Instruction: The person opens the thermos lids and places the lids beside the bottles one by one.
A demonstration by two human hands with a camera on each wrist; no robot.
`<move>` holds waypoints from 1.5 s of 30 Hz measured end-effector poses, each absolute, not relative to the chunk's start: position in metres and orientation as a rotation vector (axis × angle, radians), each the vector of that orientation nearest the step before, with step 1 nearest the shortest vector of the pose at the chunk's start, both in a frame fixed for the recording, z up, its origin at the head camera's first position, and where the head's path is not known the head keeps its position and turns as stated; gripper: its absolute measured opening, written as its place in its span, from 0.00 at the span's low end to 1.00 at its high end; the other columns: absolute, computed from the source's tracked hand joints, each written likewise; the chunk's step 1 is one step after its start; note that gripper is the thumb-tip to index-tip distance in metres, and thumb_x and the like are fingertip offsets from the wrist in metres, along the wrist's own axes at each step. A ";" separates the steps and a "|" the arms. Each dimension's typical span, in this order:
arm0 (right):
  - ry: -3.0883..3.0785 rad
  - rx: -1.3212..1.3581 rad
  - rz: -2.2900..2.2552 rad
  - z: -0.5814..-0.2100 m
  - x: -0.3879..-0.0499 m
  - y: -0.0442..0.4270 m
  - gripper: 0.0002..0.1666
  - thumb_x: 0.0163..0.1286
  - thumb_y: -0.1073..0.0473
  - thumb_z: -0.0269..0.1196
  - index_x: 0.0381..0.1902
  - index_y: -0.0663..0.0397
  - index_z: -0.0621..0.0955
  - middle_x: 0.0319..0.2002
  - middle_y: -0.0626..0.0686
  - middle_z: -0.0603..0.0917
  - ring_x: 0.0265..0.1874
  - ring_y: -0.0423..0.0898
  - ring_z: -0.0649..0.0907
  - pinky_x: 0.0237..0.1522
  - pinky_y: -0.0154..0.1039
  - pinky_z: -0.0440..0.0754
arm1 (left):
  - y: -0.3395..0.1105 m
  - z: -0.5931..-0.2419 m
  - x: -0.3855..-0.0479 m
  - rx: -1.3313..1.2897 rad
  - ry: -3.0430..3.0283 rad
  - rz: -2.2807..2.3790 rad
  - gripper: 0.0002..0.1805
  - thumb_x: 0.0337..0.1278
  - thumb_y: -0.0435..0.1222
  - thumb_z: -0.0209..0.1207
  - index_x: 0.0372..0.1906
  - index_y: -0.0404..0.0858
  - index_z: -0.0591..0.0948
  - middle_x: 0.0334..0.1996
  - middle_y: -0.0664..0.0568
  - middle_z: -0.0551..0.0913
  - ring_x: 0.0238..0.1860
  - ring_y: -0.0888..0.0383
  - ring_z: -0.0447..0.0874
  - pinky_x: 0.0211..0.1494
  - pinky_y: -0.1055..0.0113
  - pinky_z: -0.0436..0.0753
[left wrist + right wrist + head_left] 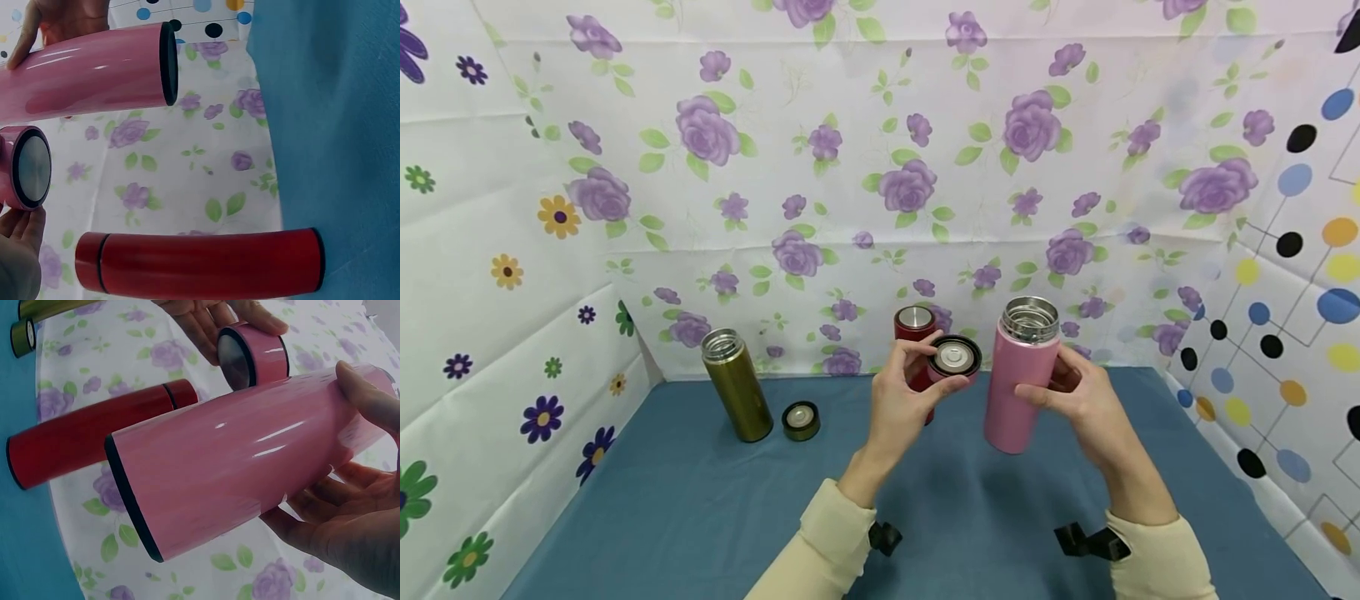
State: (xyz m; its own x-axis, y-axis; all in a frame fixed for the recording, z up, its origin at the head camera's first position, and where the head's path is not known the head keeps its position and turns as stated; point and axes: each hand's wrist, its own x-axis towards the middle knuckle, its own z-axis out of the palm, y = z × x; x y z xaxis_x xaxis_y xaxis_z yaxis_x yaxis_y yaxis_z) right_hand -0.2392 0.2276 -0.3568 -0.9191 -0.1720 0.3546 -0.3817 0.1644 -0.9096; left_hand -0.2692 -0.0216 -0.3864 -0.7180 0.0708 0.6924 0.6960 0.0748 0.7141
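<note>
My right hand grips a pink thermos bottle round its side. Its steel mouth is uncovered, and the bottle's dark base shows in both wrist views. Between the thumb and fingers of my left hand is the pink lid, its steel-centred underside facing the head camera. In the head view the lid is just left of the bottle's neck. Behind my left hand stands a red thermos bottle with its lid on, partly hidden there; the left wrist view shows most of the red bottle.
An olive-green thermos bottle stands uncapped at the left of the blue cloth. Its lid lies beside it, underside up. Floral sheets hang behind the table, with patterned sheets at both sides.
</note>
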 end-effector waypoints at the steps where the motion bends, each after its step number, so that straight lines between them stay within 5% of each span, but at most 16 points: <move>1: -2.264 0.539 1.850 -0.357 -0.240 0.229 0.32 0.72 0.62 0.69 0.72 0.54 0.74 0.56 0.51 0.85 0.51 0.49 0.86 0.49 0.38 0.85 | -0.020 -0.387 -0.271 -0.750 -1.877 -1.689 0.24 0.57 0.37 0.75 0.54 0.39 0.77 0.67 0.56 0.80 0.64 0.57 0.82 0.62 0.57 0.83; 11: -2.320 0.473 1.818 -0.359 -0.249 0.244 0.37 0.72 0.60 0.69 0.76 0.51 0.69 0.58 0.49 0.83 0.54 0.46 0.83 0.50 0.34 0.83 | -0.006 -0.391 -0.281 -0.732 -1.937 -1.666 0.23 0.57 0.38 0.76 0.52 0.40 0.78 0.63 0.53 0.84 0.60 0.60 0.84 0.56 0.56 0.86; 24: -2.348 0.407 1.768 -0.359 -0.268 0.268 0.38 0.72 0.59 0.69 0.76 0.50 0.68 0.57 0.45 0.82 0.53 0.45 0.81 0.51 0.32 0.78 | 0.016 -0.403 -0.296 -0.680 -1.959 -1.748 0.22 0.59 0.39 0.75 0.52 0.40 0.77 0.64 0.50 0.83 0.65 0.60 0.80 0.66 0.64 0.78; 34: -2.383 0.370 1.756 -0.368 -0.283 0.296 0.40 0.74 0.58 0.68 0.78 0.52 0.65 0.57 0.42 0.80 0.53 0.42 0.80 0.51 0.28 0.75 | 0.038 -0.423 -0.310 -0.600 -2.091 -1.642 0.25 0.57 0.48 0.75 0.53 0.45 0.77 0.67 0.61 0.80 0.66 0.64 0.79 0.66 0.59 0.80; 45: -2.427 0.293 1.722 -0.373 -0.291 0.320 0.44 0.74 0.56 0.68 0.81 0.52 0.61 0.57 0.36 0.78 0.53 0.38 0.78 0.49 0.26 0.74 | 0.055 -0.437 -0.319 -0.511 -2.221 -1.635 0.26 0.54 0.50 0.76 0.52 0.46 0.78 0.64 0.60 0.82 0.61 0.64 0.81 0.61 0.64 0.82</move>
State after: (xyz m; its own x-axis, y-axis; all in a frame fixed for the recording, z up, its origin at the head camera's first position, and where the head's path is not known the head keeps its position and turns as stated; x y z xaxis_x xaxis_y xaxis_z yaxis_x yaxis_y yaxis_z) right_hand -0.2913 0.3203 -0.3725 -0.9694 -0.0712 0.2350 -0.2454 0.3214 -0.9146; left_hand -0.3189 0.0550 -0.4370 -0.8794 0.0875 0.4679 0.4728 0.2749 0.8372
